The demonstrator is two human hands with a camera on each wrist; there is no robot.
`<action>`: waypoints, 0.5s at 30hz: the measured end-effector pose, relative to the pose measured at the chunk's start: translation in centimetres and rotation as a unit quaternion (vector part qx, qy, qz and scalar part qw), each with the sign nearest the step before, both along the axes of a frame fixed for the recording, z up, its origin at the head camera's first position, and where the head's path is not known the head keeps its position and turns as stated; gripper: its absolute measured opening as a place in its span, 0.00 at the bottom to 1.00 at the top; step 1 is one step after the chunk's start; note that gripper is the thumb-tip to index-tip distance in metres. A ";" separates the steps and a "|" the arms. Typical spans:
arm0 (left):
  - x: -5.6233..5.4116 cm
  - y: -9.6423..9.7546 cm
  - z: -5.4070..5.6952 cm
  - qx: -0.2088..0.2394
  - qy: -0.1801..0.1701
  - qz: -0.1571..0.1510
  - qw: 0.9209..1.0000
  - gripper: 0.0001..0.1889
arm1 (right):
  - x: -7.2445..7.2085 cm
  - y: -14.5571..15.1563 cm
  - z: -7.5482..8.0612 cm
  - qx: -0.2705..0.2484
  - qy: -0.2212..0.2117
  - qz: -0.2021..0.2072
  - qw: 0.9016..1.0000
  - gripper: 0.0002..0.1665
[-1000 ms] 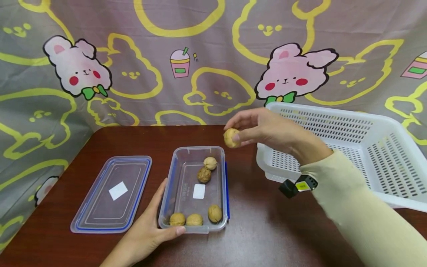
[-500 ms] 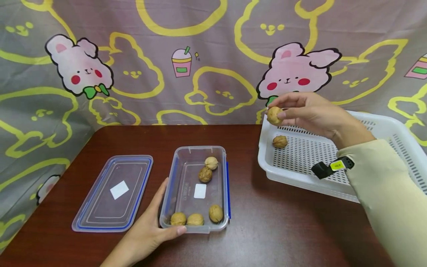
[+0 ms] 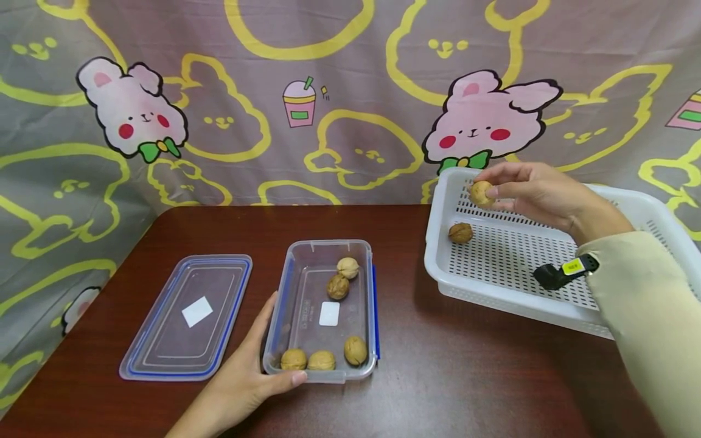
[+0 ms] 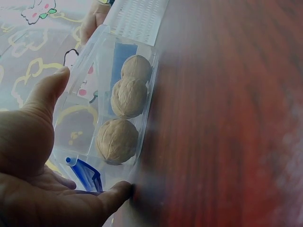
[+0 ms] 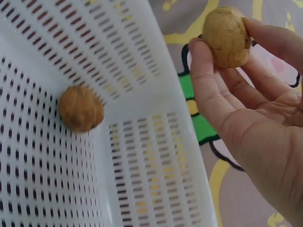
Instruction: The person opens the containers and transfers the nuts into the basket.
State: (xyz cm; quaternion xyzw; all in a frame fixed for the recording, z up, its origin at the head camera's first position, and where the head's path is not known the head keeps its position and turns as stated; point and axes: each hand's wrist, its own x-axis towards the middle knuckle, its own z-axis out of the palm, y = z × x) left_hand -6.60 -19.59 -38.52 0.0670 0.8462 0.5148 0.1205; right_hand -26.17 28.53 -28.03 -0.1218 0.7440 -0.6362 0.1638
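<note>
My right hand [image 3: 550, 198] pinches a pale walnut [image 3: 481, 194] between thumb and fingertips, above the white plastic basket [image 3: 435, 255]. In the right wrist view the held walnut [image 5: 227, 38] shows clear of the basket's wall. One darker walnut [image 3: 460, 232] lies on the basket floor near its left end. My left hand [image 3: 241, 383] holds the near left corner of a clear plastic food container [image 3: 374, 304], thumb at the front wall and fingers along the left side. Several walnuts lie inside it, such as a brown walnut [image 3: 338, 286] and a walnut [image 4: 117, 141] by the near wall.
A clear lid [image 3: 186, 319] with a blue seal lies flat on the dark wooden table [image 3: 405, 389], left of the container. A patterned curtain [image 3: 219, 91] hangs behind the table. The basket stands at the right, and the right forearm crosses over it.
My right hand has carried the walnut rightward, from beside the container to over the basket. The walnut in the basket has come into sight. The left hand and container stay put.
</note>
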 end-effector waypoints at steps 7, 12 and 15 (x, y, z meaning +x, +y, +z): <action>0.0 0.0 -0.1 0.001 0.007 0.000 1.000 0.65 | -0.1 1.6 -1.0 0.094 -0.027 0.005 0.995 0.15; 0.0 0.1 -0.1 0.007 0.005 -0.001 1.000 0.65 | -0.4 2.5 -1.7 0.107 -0.056 0.041 0.992 0.15; 0.1 0.0 -0.1 0.003 0.007 0.000 1.000 0.65 | -0.6 2.7 -2.1 0.117 -0.070 0.068 0.988 0.14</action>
